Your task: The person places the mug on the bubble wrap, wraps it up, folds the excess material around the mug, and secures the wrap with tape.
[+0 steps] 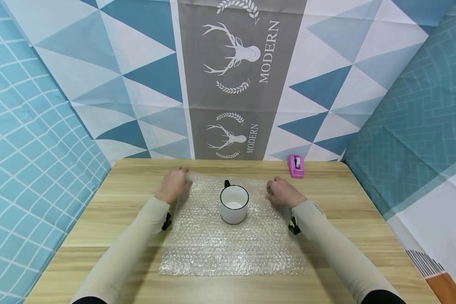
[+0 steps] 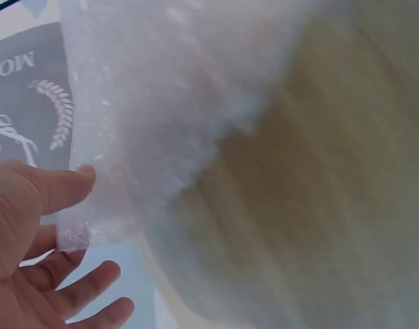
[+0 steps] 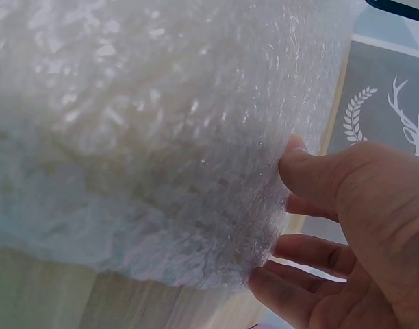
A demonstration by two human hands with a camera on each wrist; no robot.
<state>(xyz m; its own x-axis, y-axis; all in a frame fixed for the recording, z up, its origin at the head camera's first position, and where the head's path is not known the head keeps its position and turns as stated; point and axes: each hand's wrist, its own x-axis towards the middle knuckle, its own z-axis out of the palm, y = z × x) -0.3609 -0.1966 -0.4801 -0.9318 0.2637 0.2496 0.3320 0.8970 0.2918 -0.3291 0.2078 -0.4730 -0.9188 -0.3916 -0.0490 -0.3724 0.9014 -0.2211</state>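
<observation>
A clear sheet of bubble wrap [image 1: 232,253] lies spread over the wooden table. On its upper middle stands a white enamel mug [image 1: 233,207], upright, its dark rim showing and its black handle pointing away from me. With thumb and fingers my left hand [image 1: 173,185] pinches the sheet's far left corner; the left wrist view shows the thumb [image 2: 69,188] on top of the film. My right hand [image 1: 285,192] pinches the far right corner, its thumb [image 3: 309,168] over the wrap in the right wrist view. Neither hand touches the mug.
A pink tape dispenser [image 1: 296,166] sits near the table's far right edge, beyond my right hand. Patterned cloth [image 1: 228,84] hangs behind the wooden table [image 1: 110,211], with blue tiled-print cloth [image 1: 34,126] on the left and teal cloth [image 1: 414,126] on the right.
</observation>
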